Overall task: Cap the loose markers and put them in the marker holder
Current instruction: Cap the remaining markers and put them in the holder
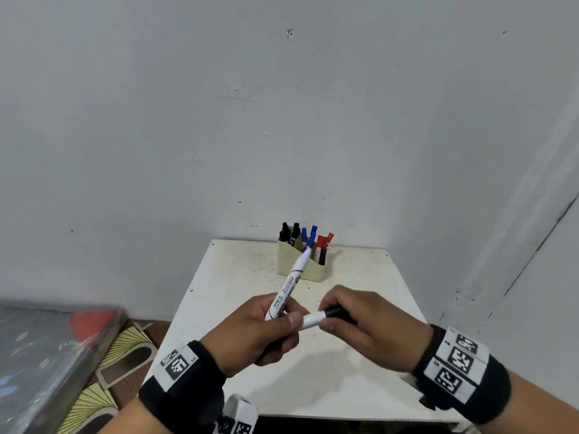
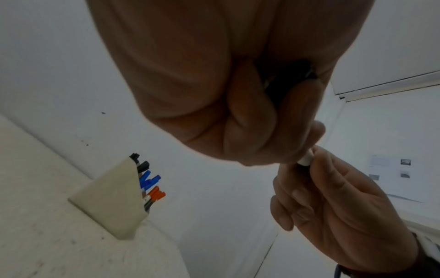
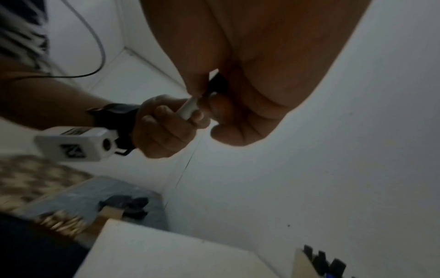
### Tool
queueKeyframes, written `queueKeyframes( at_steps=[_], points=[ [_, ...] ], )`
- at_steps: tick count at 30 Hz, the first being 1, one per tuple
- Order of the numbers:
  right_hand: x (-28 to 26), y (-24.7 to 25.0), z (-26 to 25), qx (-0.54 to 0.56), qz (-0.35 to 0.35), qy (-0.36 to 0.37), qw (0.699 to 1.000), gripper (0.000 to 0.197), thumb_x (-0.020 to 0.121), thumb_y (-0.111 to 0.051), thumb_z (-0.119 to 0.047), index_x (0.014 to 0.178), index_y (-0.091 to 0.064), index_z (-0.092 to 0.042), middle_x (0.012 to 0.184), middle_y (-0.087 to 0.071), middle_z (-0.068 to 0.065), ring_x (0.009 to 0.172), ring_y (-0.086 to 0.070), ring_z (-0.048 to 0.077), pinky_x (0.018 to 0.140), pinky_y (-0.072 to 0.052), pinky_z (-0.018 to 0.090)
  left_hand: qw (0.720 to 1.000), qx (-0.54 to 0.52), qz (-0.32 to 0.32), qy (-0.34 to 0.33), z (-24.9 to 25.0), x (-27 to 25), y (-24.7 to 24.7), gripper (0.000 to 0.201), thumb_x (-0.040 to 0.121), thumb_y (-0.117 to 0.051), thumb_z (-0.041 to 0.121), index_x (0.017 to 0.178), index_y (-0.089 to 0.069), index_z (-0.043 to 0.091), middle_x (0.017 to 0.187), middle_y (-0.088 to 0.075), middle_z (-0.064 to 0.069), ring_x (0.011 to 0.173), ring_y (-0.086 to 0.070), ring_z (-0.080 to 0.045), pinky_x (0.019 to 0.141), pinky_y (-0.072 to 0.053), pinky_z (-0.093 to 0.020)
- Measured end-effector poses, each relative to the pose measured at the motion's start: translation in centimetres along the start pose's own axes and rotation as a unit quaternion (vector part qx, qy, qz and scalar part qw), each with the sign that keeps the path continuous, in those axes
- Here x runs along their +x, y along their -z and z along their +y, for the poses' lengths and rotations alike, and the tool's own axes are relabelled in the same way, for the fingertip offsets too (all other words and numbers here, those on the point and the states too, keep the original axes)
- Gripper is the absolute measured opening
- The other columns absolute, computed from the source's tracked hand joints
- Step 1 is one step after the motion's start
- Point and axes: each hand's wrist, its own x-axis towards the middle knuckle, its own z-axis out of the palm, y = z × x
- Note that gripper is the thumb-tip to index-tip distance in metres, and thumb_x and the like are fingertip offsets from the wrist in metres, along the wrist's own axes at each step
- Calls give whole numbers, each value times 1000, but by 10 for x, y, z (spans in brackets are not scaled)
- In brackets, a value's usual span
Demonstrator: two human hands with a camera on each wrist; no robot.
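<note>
Left hand [image 1: 255, 332] grasps two markers: a white marker [image 1: 289, 283] with blue tip pointing up and away toward the holder, and a second white marker [image 1: 311, 319] lying across, pinched under the thumb. Right hand [image 1: 365, 324] is clenched round a black cap [image 1: 335, 312] at that second marker's end, cap touching the barrel. Both hands are above the white surface [image 1: 360, 283]. Marker holder [image 1: 299, 266], beige, stands at the far edge by the wall, holding black, blue and red capped markers [image 1: 308, 238]. The raised marker's tip overlaps the holder in head view. Left of the surface: patterned floor [image 1: 125, 349], a dark wrapped object [image 1: 47, 355].
</note>
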Motion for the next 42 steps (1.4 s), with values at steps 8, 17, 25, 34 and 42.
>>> queueKeyframes(
  at_steps=[8, 17, 25, 34, 42],
  points=[
    [-14, -24, 9, 19, -32, -29, 999, 17, 104, -52, -41, 102, -52, -24, 71, -52, -15, 65, -48, 8, 59, -34, 18, 999, -15, -10, 49, -19, 0, -5, 23, 89, -70, 37, 89, -62, 16, 63, -47, -7, 54, -30, -19, 49, -17, -31],
    [-9, -33, 22, 102, -41, -87, 990, 16, 104, -51, -43, 92, -47, -33, 68, -52, -17, 60, -43, 6, 59, -37, 24, 998, 49, 3, 42, -17, 14, -4, 18, 94, -62, 28, 86, -59, 12, 63, -52, -10, 47, -37, -19, 47, -27, -25],
    [30, -21, 34, 333, 54, -178, 924, 8, 100, -64, -16, 94, -66, -12, 74, -69, 9, 60, -59, 27, 60, -49, 33, 998, -29, 44, 35, -26, 44, 4, 20, 94, -63, 33, 95, -57, 13, 69, -58, -14, 46, -39, -19, 47, -25, -24],
    [71, -26, 71, 375, 74, -237, 893, 4, 96, -69, -8, 97, -71, -6, 79, -71, 16, 64, -59, 30, 64, -53, 37, 988, -78, 114, 73, -57, 73, 31, 29, 94, -63, 36, 102, -58, 9, 88, -70, -19, 50, -41, -20, 50, -22, -25],
    [129, -22, 122, 361, 145, -310, 867, 16, 101, -53, -7, 101, -68, -3, 96, -76, 10, 83, -67, 26, 78, -57, 43, 963, -131, 207, 115, -107, 92, 73, 14, 104, -57, 21, 92, -56, 13, 81, -55, -12, 53, -34, -17, 51, -18, -29]
  ],
)
